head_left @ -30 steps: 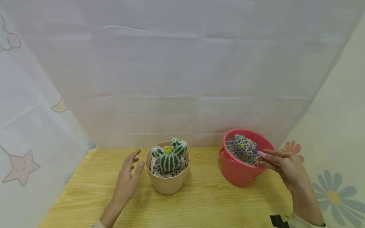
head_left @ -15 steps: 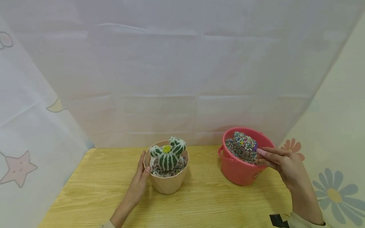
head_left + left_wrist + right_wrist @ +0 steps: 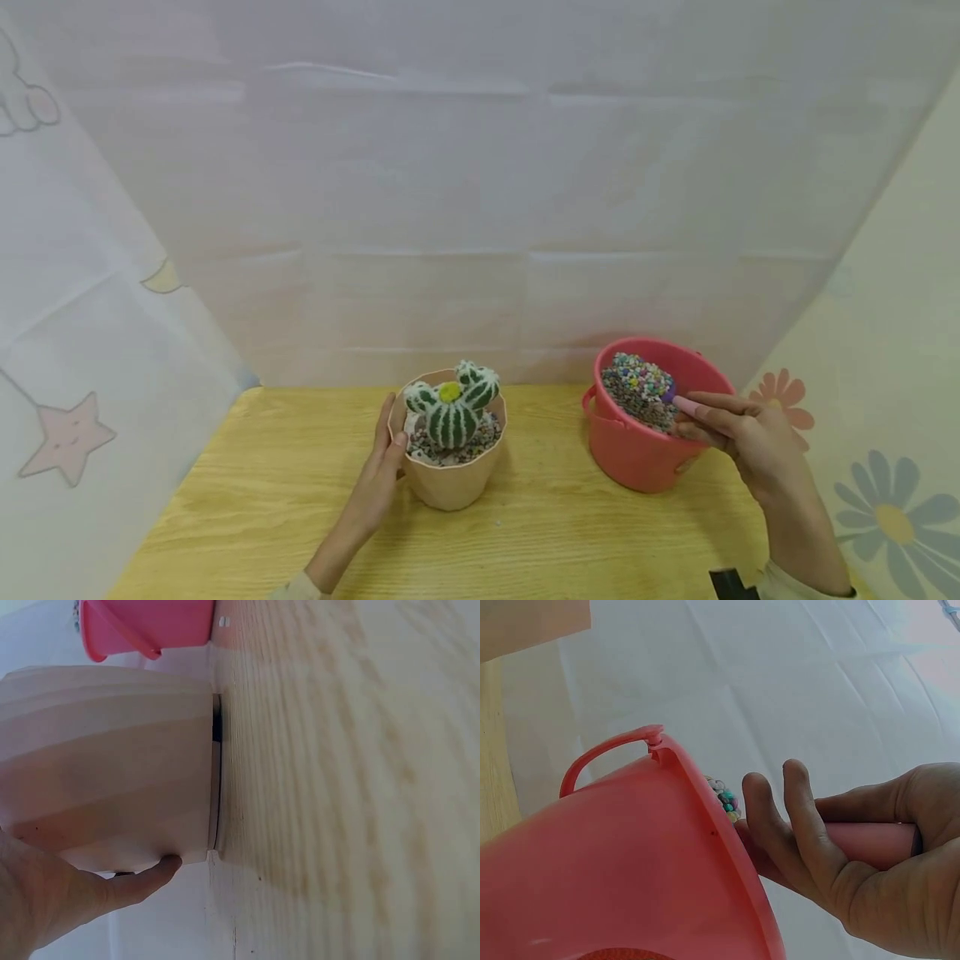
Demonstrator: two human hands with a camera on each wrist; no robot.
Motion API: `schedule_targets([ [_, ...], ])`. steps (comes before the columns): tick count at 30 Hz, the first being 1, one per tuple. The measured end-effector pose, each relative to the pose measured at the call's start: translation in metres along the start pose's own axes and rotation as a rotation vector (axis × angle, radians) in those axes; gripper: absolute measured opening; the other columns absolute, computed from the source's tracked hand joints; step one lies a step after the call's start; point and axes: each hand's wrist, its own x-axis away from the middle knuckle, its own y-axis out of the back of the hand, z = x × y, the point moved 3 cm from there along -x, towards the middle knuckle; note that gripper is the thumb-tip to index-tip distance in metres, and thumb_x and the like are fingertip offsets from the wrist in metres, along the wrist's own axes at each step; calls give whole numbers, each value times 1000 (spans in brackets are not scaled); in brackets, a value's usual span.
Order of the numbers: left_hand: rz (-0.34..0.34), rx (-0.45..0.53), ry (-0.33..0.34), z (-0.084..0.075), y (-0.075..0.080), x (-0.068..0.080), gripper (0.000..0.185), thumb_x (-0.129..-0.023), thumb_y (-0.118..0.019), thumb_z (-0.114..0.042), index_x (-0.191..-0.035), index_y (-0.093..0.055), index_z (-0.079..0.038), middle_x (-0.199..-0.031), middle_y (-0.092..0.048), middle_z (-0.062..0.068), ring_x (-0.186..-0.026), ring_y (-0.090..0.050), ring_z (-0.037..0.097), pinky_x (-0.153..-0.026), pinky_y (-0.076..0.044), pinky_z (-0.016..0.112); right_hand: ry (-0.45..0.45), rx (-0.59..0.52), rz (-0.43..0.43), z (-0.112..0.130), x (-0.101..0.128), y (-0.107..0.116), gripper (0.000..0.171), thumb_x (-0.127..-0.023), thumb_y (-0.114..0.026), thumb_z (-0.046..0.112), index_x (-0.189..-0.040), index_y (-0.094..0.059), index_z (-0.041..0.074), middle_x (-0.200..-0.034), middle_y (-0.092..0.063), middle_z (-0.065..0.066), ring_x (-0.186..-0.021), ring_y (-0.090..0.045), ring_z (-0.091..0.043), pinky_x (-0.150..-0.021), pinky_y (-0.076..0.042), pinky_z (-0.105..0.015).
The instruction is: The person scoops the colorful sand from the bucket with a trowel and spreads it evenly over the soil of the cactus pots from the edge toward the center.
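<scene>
My left hand (image 3: 381, 471) rests against the left side of a beige flowerpot (image 3: 448, 487), thumb on the near side and fingers straight along the far side. The pot stands upright on the table and holds a green-and-white cactus (image 3: 452, 423) with a yellow top, set in small pebbles (image 3: 486, 433). My right hand (image 3: 757, 442) pinches the pink handle of a small shovel (image 3: 686, 406) over the rim of a red bucket (image 3: 637, 458). Multicoloured beads (image 3: 637, 372) heap on the shovel's purple scoop, above the darker gravel in the bucket (image 3: 630, 862).
A wooden table (image 3: 540, 550) carries both containers. A pale cloth wall (image 3: 450, 183) rises close behind them, with patterned side walls left and right. The bucket's handle (image 3: 588, 404) hangs out on its left, toward the pot.
My left hand has moved right from beside the pot and now touches its side. The right hand still holds the shovel of beads in the bucket, almost unmoved.
</scene>
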Motion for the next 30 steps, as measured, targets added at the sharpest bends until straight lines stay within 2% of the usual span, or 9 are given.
schedule_targets([
  [5,-1,-4,15,-1,3,2,57,-114,-27,-33,-161,2,-49,-169,3,8,-141,-29,52,-95,-40,72,6,-4,8,-2,-6,-11,23,-104,-54,-1,-116,-74,-4,-108,-74,-17,-88,-74,-31,-82,-55,-37],
  [10,19,8,21,-5,3,2,59,-114,-28,-32,-161,5,-47,-169,5,8,-141,-31,50,-101,-35,72,4,-9,27,-2,-10,-21,24,-104,-54,-1,-116,-75,-3,-107,-74,-16,-87,-74,-31,-82,-55,-37],
  [18,34,37,9,-7,1,2,60,-114,-28,-31,-161,6,-45,-169,6,11,-144,-22,52,-99,-36,73,0,-14,62,1,-18,-36,24,-104,-55,2,-119,-74,-4,-109,-74,-16,-88,-74,-29,-84,-54,-35],
  [25,58,62,10,-4,-2,1,61,-114,-28,-28,-161,7,-44,-169,7,7,-147,-15,46,-105,-28,73,18,-33,102,-2,-25,-54,24,-104,-56,0,-120,-71,-9,-109,-73,-19,-87,-75,-30,-83,-54,-37],
  [30,78,65,16,-5,-2,0,61,-113,-28,-29,-161,7,-44,-169,7,7,-148,-13,46,-104,-29,73,23,-38,132,-5,-31,-67,25,-104,-55,-1,-121,-70,-11,-110,-72,-20,-86,-75,-29,-84,-54,-36],
])
